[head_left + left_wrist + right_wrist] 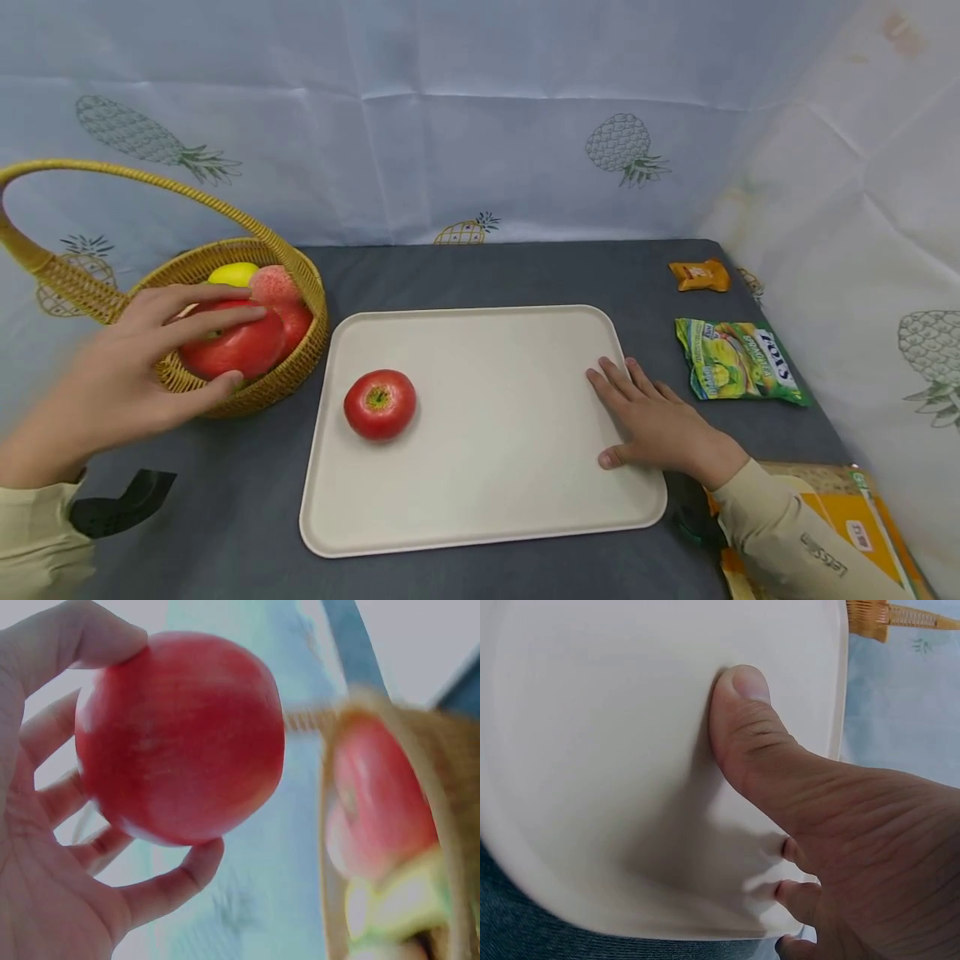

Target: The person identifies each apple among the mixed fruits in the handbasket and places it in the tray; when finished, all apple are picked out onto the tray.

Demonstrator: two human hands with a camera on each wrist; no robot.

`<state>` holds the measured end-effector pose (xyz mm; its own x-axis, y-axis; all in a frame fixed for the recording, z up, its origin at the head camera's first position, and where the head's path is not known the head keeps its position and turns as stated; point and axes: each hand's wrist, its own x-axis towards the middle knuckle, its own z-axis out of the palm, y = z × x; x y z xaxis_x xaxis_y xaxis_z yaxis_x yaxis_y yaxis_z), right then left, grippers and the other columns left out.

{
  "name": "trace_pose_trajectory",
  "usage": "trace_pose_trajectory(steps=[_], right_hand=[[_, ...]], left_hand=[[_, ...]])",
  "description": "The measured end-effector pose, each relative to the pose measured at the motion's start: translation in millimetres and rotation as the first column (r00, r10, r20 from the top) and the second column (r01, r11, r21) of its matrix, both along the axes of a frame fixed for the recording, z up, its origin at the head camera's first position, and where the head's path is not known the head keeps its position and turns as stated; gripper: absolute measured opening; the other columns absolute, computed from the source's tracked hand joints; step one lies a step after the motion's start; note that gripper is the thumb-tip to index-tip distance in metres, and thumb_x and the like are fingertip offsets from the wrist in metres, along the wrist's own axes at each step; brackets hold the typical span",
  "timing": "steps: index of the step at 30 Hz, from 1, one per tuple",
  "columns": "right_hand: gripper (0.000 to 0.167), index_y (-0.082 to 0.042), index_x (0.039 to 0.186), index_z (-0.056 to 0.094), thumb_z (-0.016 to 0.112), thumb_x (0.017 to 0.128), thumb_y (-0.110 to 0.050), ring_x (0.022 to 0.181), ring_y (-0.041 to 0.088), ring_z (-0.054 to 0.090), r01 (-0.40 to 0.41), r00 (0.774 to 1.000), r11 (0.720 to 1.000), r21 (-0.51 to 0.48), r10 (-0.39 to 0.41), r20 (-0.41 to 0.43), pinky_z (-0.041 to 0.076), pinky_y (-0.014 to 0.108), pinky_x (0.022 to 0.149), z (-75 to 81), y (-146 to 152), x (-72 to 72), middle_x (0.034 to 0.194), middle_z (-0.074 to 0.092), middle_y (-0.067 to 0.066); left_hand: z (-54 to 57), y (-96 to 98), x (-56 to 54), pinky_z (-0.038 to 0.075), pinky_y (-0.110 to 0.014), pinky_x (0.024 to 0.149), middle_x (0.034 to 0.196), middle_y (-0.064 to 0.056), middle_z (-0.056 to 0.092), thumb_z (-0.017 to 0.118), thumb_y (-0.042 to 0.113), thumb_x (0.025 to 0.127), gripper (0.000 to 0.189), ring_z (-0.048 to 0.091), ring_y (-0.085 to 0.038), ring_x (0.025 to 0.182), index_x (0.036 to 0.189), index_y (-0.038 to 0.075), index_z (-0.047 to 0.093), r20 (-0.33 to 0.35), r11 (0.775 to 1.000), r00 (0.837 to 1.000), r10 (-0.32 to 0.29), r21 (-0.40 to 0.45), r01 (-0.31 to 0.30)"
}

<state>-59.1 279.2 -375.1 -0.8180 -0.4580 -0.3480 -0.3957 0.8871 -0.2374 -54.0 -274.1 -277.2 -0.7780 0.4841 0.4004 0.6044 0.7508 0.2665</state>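
My left hand (153,358) grips a large red apple (238,342) over the wicker basket (318,321). In the left wrist view, the thumb and fingers curl round this apple (184,742). Inside the basket are a yellow fruit (234,273), a pinkish peach-like fruit (274,285) and another red fruit (296,325), partly hidden. A second red apple (380,405) sits on the left part of the white tray (502,417). My right hand (656,425) rests on the tray's right side, fingers spread, with the thumb touching its surface in the right wrist view.
The basket's tall handle (150,177) arches above the left hand. Right of the tray lie a small orange packet (700,275) and a green candy bag (741,360). A yellow package (847,517) lies under the right forearm. A black strap (123,504) shows by the left sleeve.
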Motion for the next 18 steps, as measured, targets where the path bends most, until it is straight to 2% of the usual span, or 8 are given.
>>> trace_pose_trajectory(steps=[3, 6, 10, 12, 15, 18], right_hand=[[0.12, -0.009, 0.162, 0.023, 0.08, 0.072, -0.063, 0.149, 0.052, 0.007, 0.001, 1.0, 1.0, 0.0, -0.001, -0.007, 0.022, 0.076, 0.106, 0.2, 0.1, 0.0, 0.167, 0.012, 0.019], [0.119, -0.009, 0.162, 0.023, 0.08, 0.073, -0.063, 0.149, 0.052, 0.007, -0.002, 1.0, 1.0, -0.003, 0.002, -0.011, 0.022, 0.076, 0.106, -0.1, 0.5, 0.1, 0.167, 0.012, 0.019], [0.119, -0.009, 0.162, 0.023, 0.079, 0.073, -0.065, 0.149, 0.052, 0.007, -0.002, 1.0, 1.0, 0.0, 0.002, -0.009, 0.022, 0.076, 0.106, -1.5, 1.0, 0.7, 0.167, 0.012, 0.019], [0.12, -0.009, 0.162, 0.023, 0.079, 0.073, -0.065, 0.149, 0.052, 0.007, 0.001, 1.0, 1.0, 0.006, -0.001, -0.008, 0.022, 0.076, 0.107, -2.1, 1.2, 1.0, 0.167, 0.012, 0.018], [0.12, -0.009, 0.162, 0.022, 0.079, 0.072, -0.064, 0.149, 0.052, 0.007, 0.002, 1.0, 1.0, 0.007, -0.002, -0.01, 0.022, 0.076, 0.106, -2.8, 1.4, 1.1, 0.167, 0.012, 0.019], [0.12, -0.009, 0.162, 0.022, 0.08, 0.072, -0.064, 0.149, 0.052, 0.006, 0.005, 1.0, 1.0, 0.003, -0.005, -0.007, 0.022, 0.076, 0.106, -2.5, 1.1, 1.5, 0.167, 0.011, 0.019]], left_hand=[[4.9, 24.2, -3.0, 0.038, -0.022, 0.085, 0.141, -0.007, 0.054, 0.077, 0.047, 0.085, 0.056, 0.045, -0.029, 0.124, 0.132, 0.018, 0.069, -0.017, 0.99, 0.991, -0.129, 0.05, 0.13], [5.5, 49.8, -5.7, 0.039, -0.015, 0.091, 0.143, -0.006, 0.054, 0.08, 0.039, 0.085, 0.055, 0.045, -0.026, 0.128, 0.134, 0.018, 0.068, 0.0, 0.965, 0.97, -0.245, 0.099, 0.243], [1.2, 85.7, -9.9, 0.048, -0.022, 0.09, 0.144, -0.003, 0.052, 0.086, 0.014, 0.073, 0.067, 0.044, -0.022, 0.13, 0.136, 0.021, 0.066, 0.068, 0.917, 0.925, -0.375, 0.172, 0.359], [-4.0, 103.2, -12.9, 0.051, -0.03, 0.09, 0.144, -0.003, 0.052, 0.085, 0.014, 0.075, 0.064, 0.043, -0.022, 0.131, 0.136, 0.022, 0.065, 0.094, 0.889, 0.897, -0.432, 0.211, 0.407], [-15.2, 127.4, -16.8, 0.051, -0.04, 0.092, 0.144, -0.002, 0.051, 0.083, 0.017, 0.079, 0.059, 0.041, -0.023, 0.133, 0.136, 0.023, 0.065, 0.134, 0.859, 0.862, -0.489, 0.243, 0.45], [-30.1, 147.9, -19.3, 0.051, -0.044, 0.094, 0.144, -0.004, 0.051, 0.082, 0.018, 0.081, 0.057, 0.04, -0.023, 0.134, 0.135, 0.023, 0.065, 0.167, 0.833, 0.828, -0.536, 0.262, 0.487]])
